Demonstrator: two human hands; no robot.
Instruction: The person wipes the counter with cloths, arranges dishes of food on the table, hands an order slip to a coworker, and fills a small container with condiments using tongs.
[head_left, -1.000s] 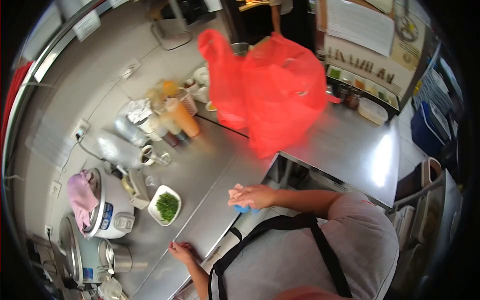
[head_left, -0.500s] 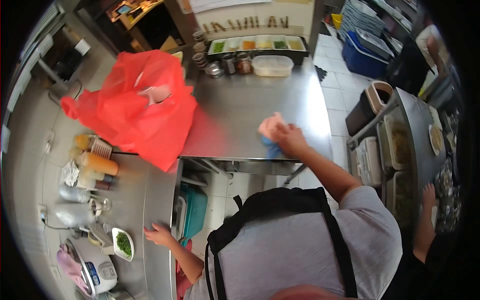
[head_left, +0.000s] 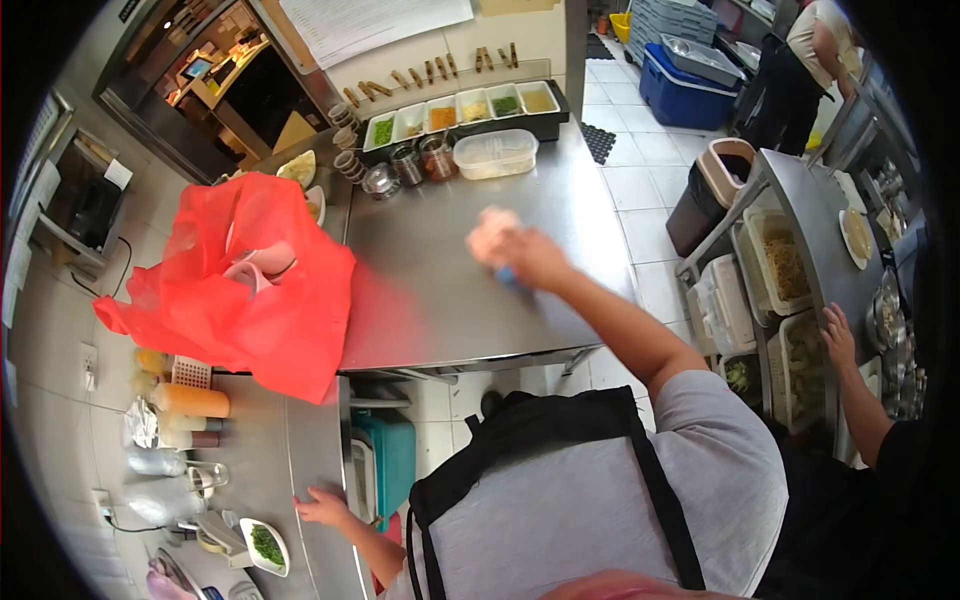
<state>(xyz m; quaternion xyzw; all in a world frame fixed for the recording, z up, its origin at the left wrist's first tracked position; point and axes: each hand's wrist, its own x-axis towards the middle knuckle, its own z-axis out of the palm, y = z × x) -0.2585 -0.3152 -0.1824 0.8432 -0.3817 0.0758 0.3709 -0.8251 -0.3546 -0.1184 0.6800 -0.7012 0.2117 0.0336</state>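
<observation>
Out over the steel worktop (head_left: 410, 300), my right hand (head_left: 537, 258) is closed around a crumpled pink and blue cloth (head_left: 492, 233) pressed against the metal. My left hand (head_left: 322, 507) rests at the edge of the lower steel counter (head_left: 315, 445), with its fingers apart and nothing in them. A white dish of chopped green herbs (head_left: 266, 546) stands just left of that hand. On the worktop's left part sits a large red bag (head_left: 240, 290), with something pale showing in its opening.
Along the worktop's back stand a rack of topping trays (head_left: 460, 115), several jars (head_left: 408, 163) and a clear plastic tub (head_left: 495, 155). Bottles (head_left: 190, 400) line the left wall. At right, a co-worker's hand (head_left: 837, 335) is near a shelved table (head_left: 800, 205); another person (head_left: 815, 60) stands farther back.
The view has shifted. My right hand has moved the cloth farther in over the worktop, away from its front edge. My left hand stays by the lower counter's edge.
</observation>
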